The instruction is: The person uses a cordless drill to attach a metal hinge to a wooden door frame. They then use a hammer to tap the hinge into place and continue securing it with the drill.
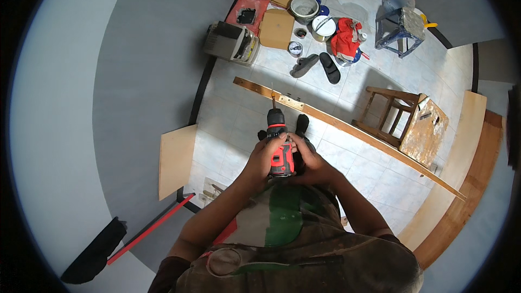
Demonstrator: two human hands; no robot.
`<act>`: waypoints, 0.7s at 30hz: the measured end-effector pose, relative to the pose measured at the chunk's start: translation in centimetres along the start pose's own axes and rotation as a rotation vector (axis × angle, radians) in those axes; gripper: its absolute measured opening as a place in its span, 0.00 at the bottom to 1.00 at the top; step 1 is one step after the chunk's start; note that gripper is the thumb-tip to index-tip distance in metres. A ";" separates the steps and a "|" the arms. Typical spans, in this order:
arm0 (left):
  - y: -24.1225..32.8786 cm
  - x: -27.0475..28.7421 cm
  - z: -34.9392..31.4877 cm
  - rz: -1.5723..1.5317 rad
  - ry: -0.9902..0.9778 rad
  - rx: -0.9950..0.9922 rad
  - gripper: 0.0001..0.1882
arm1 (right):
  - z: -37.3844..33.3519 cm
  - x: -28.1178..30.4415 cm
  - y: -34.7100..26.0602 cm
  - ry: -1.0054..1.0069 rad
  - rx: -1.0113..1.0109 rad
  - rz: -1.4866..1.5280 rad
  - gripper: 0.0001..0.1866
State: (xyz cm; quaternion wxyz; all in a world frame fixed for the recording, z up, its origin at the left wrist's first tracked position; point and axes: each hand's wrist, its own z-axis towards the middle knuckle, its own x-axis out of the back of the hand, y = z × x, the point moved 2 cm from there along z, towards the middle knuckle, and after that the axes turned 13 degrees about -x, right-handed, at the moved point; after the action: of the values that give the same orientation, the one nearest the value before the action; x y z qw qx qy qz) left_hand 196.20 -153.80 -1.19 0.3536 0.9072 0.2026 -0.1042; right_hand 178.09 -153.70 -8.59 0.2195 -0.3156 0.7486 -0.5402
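A red and black cordless drill (281, 157) is held in front of my body, chuck pointing away from me. My left hand (261, 158) wraps its left side, thumb along the top. My right hand (310, 161) closes round its right side; the drill's handle is hidden below. From the chuck a thin bit (273, 101) reaches the long narrow wooden board (347, 126), overlapping its edge in view; whether it touches or enters the wood I cannot tell. Just right of the bit, a pale metal plate with holes (291, 102), like a hinge leaf, lies on the board.
A worn wooden stool (429, 130) lies on its side under the board's right part. Beyond are slippers (329, 68), a red cloth (345, 39), a white bucket (324, 28), a grey bucket (304, 8), cardboard (277, 29) and a blue-grey stool (401, 30). A panel (176, 161) leans at left.
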 end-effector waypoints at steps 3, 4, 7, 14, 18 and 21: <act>-0.9 -0.3 0.7 0.072 -0.078 -0.053 0.28 | -0.7 -0.5 -0.3 0.179 -0.114 0.013 0.60; -1.1 -0.5 0.9 0.097 -0.091 -0.072 0.28 | -0.8 -0.6 -0.6 0.231 -0.142 0.025 0.56; -0.5 -1.8 1.0 0.413 -0.217 -0.179 0.29 | -0.8 -0.5 -1.9 0.394 -0.203 0.071 0.46; 5.3 0.3 2.1 0.822 -0.357 -0.424 0.15 | -1.4 1.5 -1.6 0.510 -0.176 -0.164 0.22; 5.9 6.4 7.8 1.045 -0.074 -0.883 0.18 | -0.2 0.9 0.4 0.532 -0.341 -0.309 0.24; 5.7 9.9 14.0 1.211 -0.173 -1.174 0.23 | 1.9 0.1 -0.4 0.526 -0.667 -0.275 0.26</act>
State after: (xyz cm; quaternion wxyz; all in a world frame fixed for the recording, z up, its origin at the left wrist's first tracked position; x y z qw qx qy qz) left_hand 206.93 -164.29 -11.20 0.7763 0.5172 -0.3246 0.1563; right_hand 179.37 -155.17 -8.78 -0.1661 -0.3176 0.8633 -0.3554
